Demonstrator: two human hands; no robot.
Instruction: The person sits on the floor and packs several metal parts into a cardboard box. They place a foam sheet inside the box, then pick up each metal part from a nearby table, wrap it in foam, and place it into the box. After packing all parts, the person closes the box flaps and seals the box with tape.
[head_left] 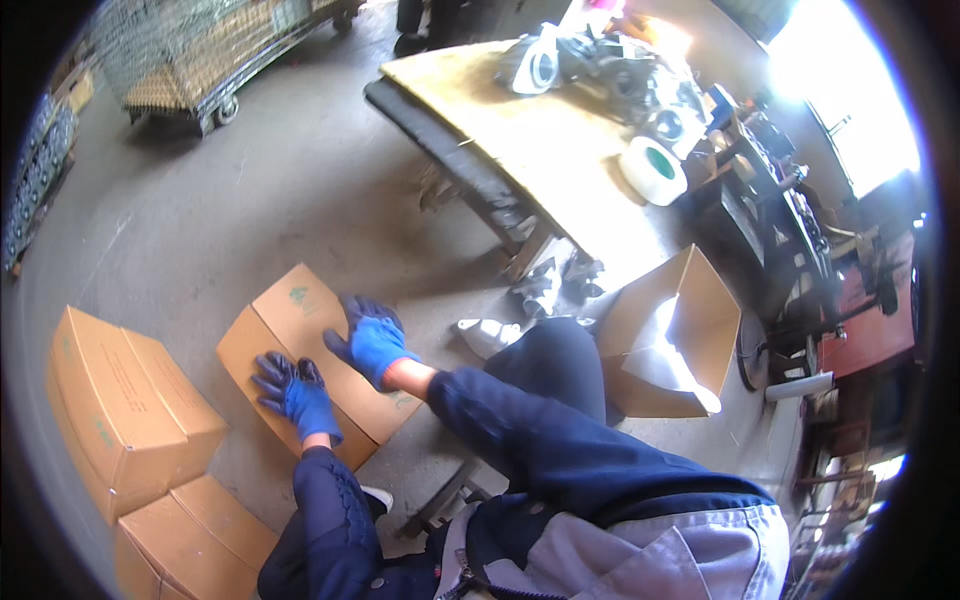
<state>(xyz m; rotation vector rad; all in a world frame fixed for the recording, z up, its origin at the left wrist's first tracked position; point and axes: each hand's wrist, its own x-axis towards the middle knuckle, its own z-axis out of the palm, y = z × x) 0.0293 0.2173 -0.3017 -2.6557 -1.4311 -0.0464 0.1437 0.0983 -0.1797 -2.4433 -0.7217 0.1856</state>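
Observation:
A brown cardboard box (290, 308) stands on the floor in front of me with its top flaps closed and meeting along a middle seam. My left hand (293, 390), in a blue glove with dark fingers, lies on the near-left part of the box top with its fingers spread. Across the seam, my right hand (371, 338) in a matching glove rests on the right flap, fingers stretched out and thumb apart. Neither hand holds anything. Both palms are hidden against the cardboard.
Two closed cartons, one tall (130, 420) and one lower (200, 540), stand at the left. An open carton (690, 340) with white lining is right of my knee. Metal parts and a white tape roll (653, 171) lie on the table (540, 150). A wheeled cage cart (200, 60) stands far left.

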